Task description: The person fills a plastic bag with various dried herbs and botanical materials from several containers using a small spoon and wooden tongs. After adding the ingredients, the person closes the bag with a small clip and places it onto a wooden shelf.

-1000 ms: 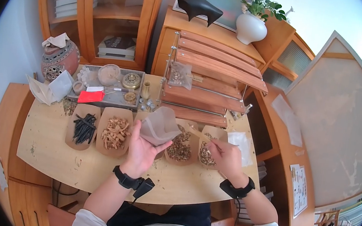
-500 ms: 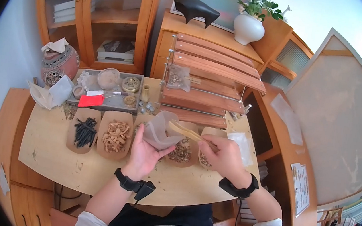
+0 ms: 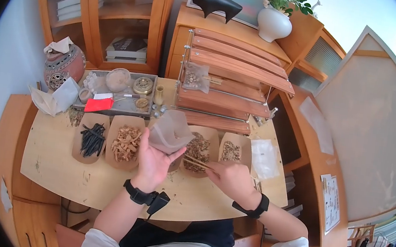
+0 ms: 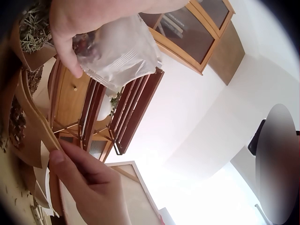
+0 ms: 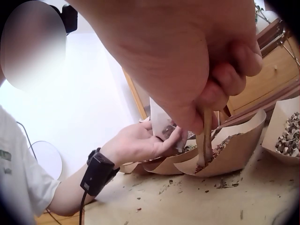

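A translucent pouch with some dark pieces inside is held by my left hand, palm upward, thumb on one side and fingers on the other. Wooden tongs are pinched in my right hand. Their tips reach down into a paper tray of mixed brownish dried bits, as the right wrist view also shows. Right of it stands a paper tray of pale chopped pieces. Another tray lies mostly hidden beneath the pouch and left hand.
To the left are paper trays of black sticks and tan chips. Behind them, a grey tray carries small vessels and a red packet. A slatted wooden rack stands at the back; a clear bag lies far right.
My right hand has brought the tongs from the rightmost tray to the pouch's opening, then down into the neighbouring tray of brownish bits. The left hand keeps the pouch in nearly the same place.
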The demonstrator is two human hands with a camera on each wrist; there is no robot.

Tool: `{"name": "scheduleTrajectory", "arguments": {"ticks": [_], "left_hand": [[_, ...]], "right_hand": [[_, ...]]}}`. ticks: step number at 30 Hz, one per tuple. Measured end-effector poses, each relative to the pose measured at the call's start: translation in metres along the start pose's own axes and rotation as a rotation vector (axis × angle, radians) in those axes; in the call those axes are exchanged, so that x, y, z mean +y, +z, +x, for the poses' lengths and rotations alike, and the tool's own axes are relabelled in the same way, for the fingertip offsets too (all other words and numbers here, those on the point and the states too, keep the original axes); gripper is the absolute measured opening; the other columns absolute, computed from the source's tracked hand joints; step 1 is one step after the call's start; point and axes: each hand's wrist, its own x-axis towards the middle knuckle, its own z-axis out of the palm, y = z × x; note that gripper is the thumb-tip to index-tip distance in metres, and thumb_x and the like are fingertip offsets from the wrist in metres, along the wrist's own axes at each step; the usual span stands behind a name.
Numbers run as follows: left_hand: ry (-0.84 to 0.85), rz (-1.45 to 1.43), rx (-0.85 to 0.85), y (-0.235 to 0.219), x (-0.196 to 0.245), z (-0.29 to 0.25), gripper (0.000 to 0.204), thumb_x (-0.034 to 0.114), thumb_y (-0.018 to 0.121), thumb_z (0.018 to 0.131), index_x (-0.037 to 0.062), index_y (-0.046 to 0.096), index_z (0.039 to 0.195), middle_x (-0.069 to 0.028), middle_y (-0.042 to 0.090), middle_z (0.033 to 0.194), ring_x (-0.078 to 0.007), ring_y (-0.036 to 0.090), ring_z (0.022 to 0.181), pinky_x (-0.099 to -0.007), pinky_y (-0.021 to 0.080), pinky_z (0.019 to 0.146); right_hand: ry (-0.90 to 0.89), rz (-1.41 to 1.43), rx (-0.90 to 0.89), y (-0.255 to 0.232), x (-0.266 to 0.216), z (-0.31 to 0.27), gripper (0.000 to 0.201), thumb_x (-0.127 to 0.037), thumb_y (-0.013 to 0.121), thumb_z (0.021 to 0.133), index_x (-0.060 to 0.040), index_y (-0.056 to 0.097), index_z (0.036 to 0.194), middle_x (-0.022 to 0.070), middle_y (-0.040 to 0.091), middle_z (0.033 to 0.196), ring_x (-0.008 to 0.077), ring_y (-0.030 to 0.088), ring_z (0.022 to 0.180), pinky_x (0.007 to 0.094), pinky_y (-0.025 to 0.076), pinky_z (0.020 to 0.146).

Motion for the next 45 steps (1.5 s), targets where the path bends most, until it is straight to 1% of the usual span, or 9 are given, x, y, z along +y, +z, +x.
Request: {"name": "scheduleTrajectory", "arguments": {"ticks": [5, 11, 14, 17, 23, 29, 35, 41, 45], "left_hand": [[-0.012, -0.009, -0.018, -0.002, 0.000, 0.001, 0.065, 0.057, 0.041, 0.102, 0.0121, 0.036, 0.149, -0.0138, 0.045, 0.145, -0.0348, 0.046, 0.133, -0.0541, 0.043, 0.108], [-0.008, 0.007, -0.027, -0.003, -0.001, 0.002, 0.068, 0.056, 0.042, 0.102, 0.0075, 0.033, 0.149, -0.0152, 0.042, 0.149, -0.0338, 0.045, 0.134, -0.0549, 0.045, 0.107], [-0.013, 0.018, -0.031, -0.001, 0.000, 0.000, 0.068, 0.056, 0.041, 0.102, 0.0076, 0.033, 0.149, -0.0155, 0.042, 0.148, -0.0341, 0.045, 0.134, -0.0547, 0.045, 0.107], [-0.021, 0.005, -0.028, -0.001, 0.000, 0.000, 0.068, 0.056, 0.041, 0.102, 0.0075, 0.034, 0.149, -0.0157, 0.042, 0.148, -0.0343, 0.046, 0.134, -0.0547, 0.045, 0.107], [-0.018, 0.023, -0.034, 0.001, 0.000, -0.001, 0.068, 0.056, 0.040, 0.102, 0.0067, 0.035, 0.149, -0.0149, 0.043, 0.148, -0.0346, 0.046, 0.134, -0.0543, 0.046, 0.106], [-0.018, 0.028, -0.027, 0.001, -0.001, -0.001, 0.068, 0.056, 0.040, 0.102, 0.0067, 0.035, 0.149, -0.0147, 0.043, 0.149, -0.0345, 0.046, 0.134, -0.0540, 0.046, 0.105], [-0.022, 0.023, -0.007, -0.001, -0.003, 0.001, 0.063, 0.056, 0.041, 0.102, 0.0125, 0.037, 0.148, -0.0148, 0.046, 0.143, -0.0347, 0.047, 0.132, -0.0543, 0.045, 0.106], [-0.013, 0.030, -0.009, 0.000, -0.002, 0.000, 0.068, 0.057, 0.042, 0.102, 0.0070, 0.035, 0.148, -0.0151, 0.046, 0.142, -0.0341, 0.047, 0.132, -0.0548, 0.046, 0.106], [-0.009, 0.030, -0.005, 0.002, -0.001, -0.002, 0.067, 0.056, 0.042, 0.102, 0.0070, 0.036, 0.147, -0.0150, 0.046, 0.140, -0.0339, 0.047, 0.131, -0.0548, 0.046, 0.106]], "right_hand": [[0.108, -0.144, -0.023, 0.004, 0.016, 0.007, 0.011, -0.021, 0.068, 0.085, -0.0109, 0.070, 0.080, 0.0082, 0.066, 0.068, 0.0274, 0.067, 0.065, 0.0402, 0.054, 0.058], [0.022, 0.003, 0.048, -0.001, 0.001, 0.016, 0.010, -0.022, 0.069, 0.083, -0.0119, 0.071, 0.081, 0.0105, 0.066, 0.069, 0.0307, 0.067, 0.066, 0.0414, 0.053, 0.058], [0.082, -0.052, 0.018, 0.010, 0.010, 0.014, 0.014, -0.023, 0.068, 0.084, -0.0112, 0.072, 0.077, 0.0104, 0.066, 0.066, 0.0309, 0.068, 0.064, 0.0412, 0.055, 0.059], [0.248, -0.032, -0.028, -0.004, 0.024, 0.018, 0.016, -0.026, 0.067, 0.084, -0.0111, 0.074, 0.082, 0.0112, 0.069, 0.071, 0.0334, 0.068, 0.068, 0.0435, 0.055, 0.062], [0.419, 0.123, -0.071, 0.000, 0.056, 0.016, 0.025, -0.031, 0.065, 0.088, -0.0110, 0.078, 0.092, 0.0174, 0.071, 0.080, 0.0367, 0.069, 0.075, 0.0438, 0.056, 0.070], [0.565, 0.301, -0.196, 0.004, 0.062, 0.014, 0.030, -0.033, 0.063, 0.091, -0.0075, 0.078, 0.092, 0.0199, 0.071, 0.083, 0.0391, 0.069, 0.079, 0.0439, 0.055, 0.073], [0.457, 0.278, -0.244, -0.004, 0.030, 0.015, 0.027, -0.031, 0.062, 0.091, -0.0082, 0.076, 0.093, 0.0187, 0.070, 0.078, 0.0381, 0.069, 0.076, 0.0453, 0.055, 0.070], [0.176, 0.012, -0.053, 0.019, 0.018, 0.000, 0.019, -0.029, 0.064, 0.091, -0.0133, 0.072, 0.083, 0.0121, 0.067, 0.066, 0.0328, 0.067, 0.061, 0.0437, 0.055, 0.057], [0.145, -0.021, -0.002, 0.029, 0.023, -0.005, 0.020, -0.028, 0.064, 0.091, -0.0117, 0.069, 0.080, 0.0119, 0.066, 0.063, 0.0321, 0.066, 0.058, 0.0437, 0.053, 0.053]]}}
